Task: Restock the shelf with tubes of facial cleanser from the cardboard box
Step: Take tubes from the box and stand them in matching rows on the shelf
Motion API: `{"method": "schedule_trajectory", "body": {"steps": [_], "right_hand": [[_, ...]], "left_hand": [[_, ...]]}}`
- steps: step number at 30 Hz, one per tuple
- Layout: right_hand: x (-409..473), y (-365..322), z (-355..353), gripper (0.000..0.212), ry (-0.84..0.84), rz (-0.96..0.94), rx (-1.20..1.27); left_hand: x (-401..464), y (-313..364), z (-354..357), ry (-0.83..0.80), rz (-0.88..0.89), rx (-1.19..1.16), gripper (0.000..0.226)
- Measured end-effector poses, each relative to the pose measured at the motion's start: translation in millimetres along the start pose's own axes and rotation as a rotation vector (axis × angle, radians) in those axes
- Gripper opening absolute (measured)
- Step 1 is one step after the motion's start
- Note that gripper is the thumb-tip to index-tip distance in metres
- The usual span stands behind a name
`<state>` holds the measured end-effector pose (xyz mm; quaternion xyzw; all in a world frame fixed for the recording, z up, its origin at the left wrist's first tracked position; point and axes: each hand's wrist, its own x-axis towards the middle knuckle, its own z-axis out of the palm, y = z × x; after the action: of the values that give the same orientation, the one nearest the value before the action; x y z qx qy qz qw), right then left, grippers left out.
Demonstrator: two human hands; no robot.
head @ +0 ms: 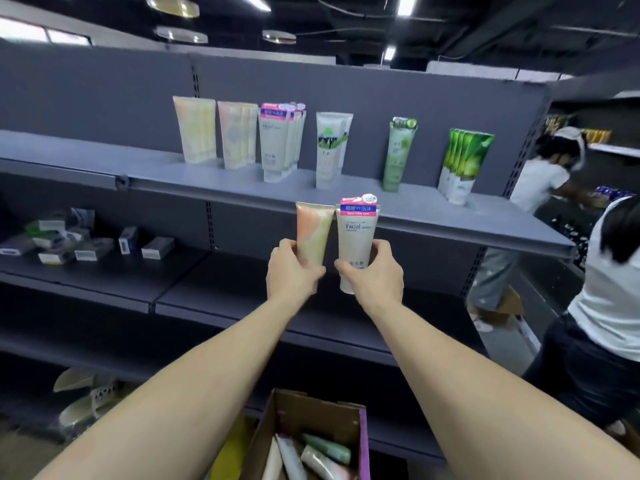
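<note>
My left hand (292,270) grips a peach and yellow tube (313,230), held upright. Beside it my right hand (375,268) grips a beige "Facial" tube (356,233) with a pink label on top. Both tubes are raised in front of the grey top shelf (415,209), just below its front edge. On that shelf stand rows of tubes: pale yellow (195,129), peach (237,135), beige "Facial" ones (278,143), white (329,150), light green (398,154) and bright green (464,164). The open cardboard box (311,414) sits low between my forearms with several tubes inside.
The lower left shelf (104,268) holds several small boxes. Two other people (540,188) (609,296) work at the right end of the aisle. Pale items (83,393) lie on the bottom left shelf.
</note>
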<state>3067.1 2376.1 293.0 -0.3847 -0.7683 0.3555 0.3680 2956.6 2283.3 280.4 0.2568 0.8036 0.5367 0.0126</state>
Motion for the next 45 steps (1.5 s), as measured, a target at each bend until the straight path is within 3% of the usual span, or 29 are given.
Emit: {"method": "schedule_trajectory", "body": {"steps": [12,21,33,45], "right_hand": [[27,-55,3,0.056,0.018,-0.036,0.037],[37,-106,48,0.052,0.005,-0.115,0.022],[48,-184,145,0.055,0.176,-0.010,0.039],[88,-198,188,0.056,0.255,0.069,-0.010]], "left_hand": [[28,33,-39,0.157,-0.001,0.062,0.053],[69,30,-94,0.224,0.006,0.000,0.048],[165,-10,-175,0.089,0.154,-0.061,0.053],[217,-25,-187,0.019,0.181,-0.085,0.055]]}}
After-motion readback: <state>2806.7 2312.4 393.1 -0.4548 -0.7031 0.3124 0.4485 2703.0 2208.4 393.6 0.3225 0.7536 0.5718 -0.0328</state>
